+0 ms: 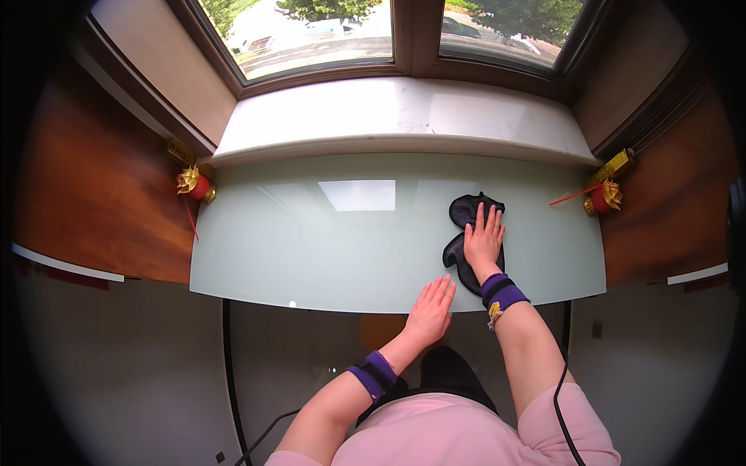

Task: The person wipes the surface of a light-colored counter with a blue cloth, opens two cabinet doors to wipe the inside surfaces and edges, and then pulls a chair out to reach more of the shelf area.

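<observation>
A black, soft fabric piece with rounded lobes lies flat on the right part of the pale green glass tabletop. My right hand rests palm down on it, fingers stretched out and slightly apart, covering part of its middle and right side. Just left of the fabric's near end, my left hand is over the table's front edge. Its fingers are extended and nothing is in them; I cannot tell whether the fingertips touch the glass. A purple wristband with a black strap circles each wrist.
Red and gold ornaments stand at the table's left and right ends, beside wooden panels. A white windowsill runs along the back, below a brown-framed window. Dark cables hang near both of my arms.
</observation>
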### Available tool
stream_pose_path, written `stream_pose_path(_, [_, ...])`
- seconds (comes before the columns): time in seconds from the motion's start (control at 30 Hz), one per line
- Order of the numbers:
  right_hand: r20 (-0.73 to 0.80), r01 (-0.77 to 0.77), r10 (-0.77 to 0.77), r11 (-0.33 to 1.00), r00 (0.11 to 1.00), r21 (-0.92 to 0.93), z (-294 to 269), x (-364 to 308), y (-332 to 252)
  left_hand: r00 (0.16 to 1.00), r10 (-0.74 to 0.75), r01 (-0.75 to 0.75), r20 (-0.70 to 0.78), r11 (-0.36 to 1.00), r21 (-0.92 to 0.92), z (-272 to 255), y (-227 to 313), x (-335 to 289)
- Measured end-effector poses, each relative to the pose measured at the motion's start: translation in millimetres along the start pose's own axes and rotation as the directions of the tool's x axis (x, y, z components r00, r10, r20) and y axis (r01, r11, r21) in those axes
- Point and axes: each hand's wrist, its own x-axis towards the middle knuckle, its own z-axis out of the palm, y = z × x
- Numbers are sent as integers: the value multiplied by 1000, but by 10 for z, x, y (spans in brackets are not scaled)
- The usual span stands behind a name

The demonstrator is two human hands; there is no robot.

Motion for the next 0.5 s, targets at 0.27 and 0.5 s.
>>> stream_pose_path(0.27, [41, 173, -180, 974, 983, 144, 205, 690, -666, 982, -188, 188, -16, 972, 141, 74, -226, 879])
stream_pose_path(0.5, [39, 368, -397, 880, 917, 301, 382, 729, -1727, 897, -443, 423, -7, 851, 312, -275, -746, 730])
